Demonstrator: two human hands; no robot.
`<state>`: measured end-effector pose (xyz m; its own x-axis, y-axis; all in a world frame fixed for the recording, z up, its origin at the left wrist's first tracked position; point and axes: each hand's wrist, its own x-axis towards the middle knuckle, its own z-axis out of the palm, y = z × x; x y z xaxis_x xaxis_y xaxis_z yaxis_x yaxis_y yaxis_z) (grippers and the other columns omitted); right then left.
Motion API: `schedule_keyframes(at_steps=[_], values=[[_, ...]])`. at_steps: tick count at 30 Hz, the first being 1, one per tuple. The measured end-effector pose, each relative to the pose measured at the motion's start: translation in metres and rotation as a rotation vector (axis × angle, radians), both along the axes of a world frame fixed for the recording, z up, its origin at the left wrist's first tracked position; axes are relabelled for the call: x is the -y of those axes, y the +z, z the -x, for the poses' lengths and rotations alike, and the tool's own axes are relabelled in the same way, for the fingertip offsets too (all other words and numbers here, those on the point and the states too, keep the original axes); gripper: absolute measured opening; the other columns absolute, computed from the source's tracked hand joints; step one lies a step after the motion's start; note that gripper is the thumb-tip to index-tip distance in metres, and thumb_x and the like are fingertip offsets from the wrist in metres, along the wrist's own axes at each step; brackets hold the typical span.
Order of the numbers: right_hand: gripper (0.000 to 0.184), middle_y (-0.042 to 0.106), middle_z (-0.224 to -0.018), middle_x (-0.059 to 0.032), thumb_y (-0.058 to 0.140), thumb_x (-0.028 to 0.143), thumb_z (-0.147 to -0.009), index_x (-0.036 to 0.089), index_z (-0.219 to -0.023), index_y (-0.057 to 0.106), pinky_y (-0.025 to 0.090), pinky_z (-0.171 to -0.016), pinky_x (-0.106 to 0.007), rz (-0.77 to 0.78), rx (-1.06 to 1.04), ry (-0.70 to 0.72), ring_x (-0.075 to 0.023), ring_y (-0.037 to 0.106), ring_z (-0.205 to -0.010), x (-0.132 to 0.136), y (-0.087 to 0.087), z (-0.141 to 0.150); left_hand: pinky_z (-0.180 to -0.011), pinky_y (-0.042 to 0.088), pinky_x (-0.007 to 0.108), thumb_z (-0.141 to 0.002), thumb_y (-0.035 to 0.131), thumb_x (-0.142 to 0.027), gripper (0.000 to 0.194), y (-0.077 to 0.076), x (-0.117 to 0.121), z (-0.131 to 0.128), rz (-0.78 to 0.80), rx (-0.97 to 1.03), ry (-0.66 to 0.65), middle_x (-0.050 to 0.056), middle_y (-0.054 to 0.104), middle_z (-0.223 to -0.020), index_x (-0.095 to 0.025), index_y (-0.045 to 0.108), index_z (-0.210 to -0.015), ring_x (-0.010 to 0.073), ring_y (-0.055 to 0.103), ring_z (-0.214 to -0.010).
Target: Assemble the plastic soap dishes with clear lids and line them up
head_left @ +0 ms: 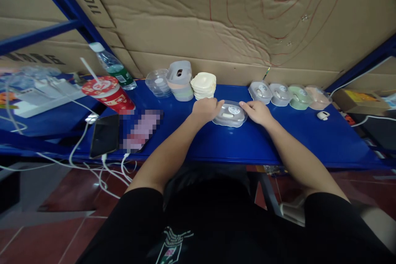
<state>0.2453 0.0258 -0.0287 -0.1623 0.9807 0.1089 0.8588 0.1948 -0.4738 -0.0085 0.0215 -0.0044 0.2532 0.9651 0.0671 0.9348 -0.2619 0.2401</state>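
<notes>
A small grey plastic container with a clear lid (231,120) sits on the blue table in front of me. Its lid bears a round printed sticker and a pale oblong piece. My left hand (206,109) grips the container's left side, thumb on the lid's edge and fingers curled. On the opposite side my right hand (257,112) holds it too, its thumb pressing the lid's rim. The undersides of both hands are hidden. Just behind my left hand stands a stack of cream-coloured bowls (204,84), beside a stack of grey and coloured containers (180,80) and several clear lids (158,82).
Several lidded containers (280,94) stand in a row at the back right, near a white earbud case (323,115). At left are a red cup with a straw (108,94), a water bottle (115,68), two phones (105,136) and charging cables. Cardboard (173,20) walls the back.
</notes>
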Motion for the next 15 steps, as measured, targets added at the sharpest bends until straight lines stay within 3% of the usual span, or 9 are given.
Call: schedule_keyframes(at_steps=[9,15], values=[[0.078,0.074,-0.081,-0.0099,0.034,0.091,-0.098,0.024,-0.067,0.058,0.035,-0.062,-0.036,0.029,0.046,-0.102,-0.0254,0.065,-0.079,-0.005,-0.005,0.008,-0.103,0.057,0.052,-0.114,0.031,-0.049,0.062,0.005,0.0,0.006,0.08,-0.041,-0.008,0.023,0.08,-0.125,-0.013,0.08,-0.124,0.0376,0.075,-0.121],[0.072,0.075,-0.082,-0.0092,0.043,0.088,-0.096,0.023,-0.072,0.062,0.04,-0.066,-0.036,0.001,-0.066,-0.101,-0.0247,0.065,-0.08,-0.012,-0.012,0.004,-0.108,0.056,0.055,-0.116,0.028,-0.046,0.062,0.002,0.003,0.003,0.094,-0.035,-0.034,0.026,0.078,-0.13,-0.008,0.075,-0.13,0.0406,0.073,-0.129]])
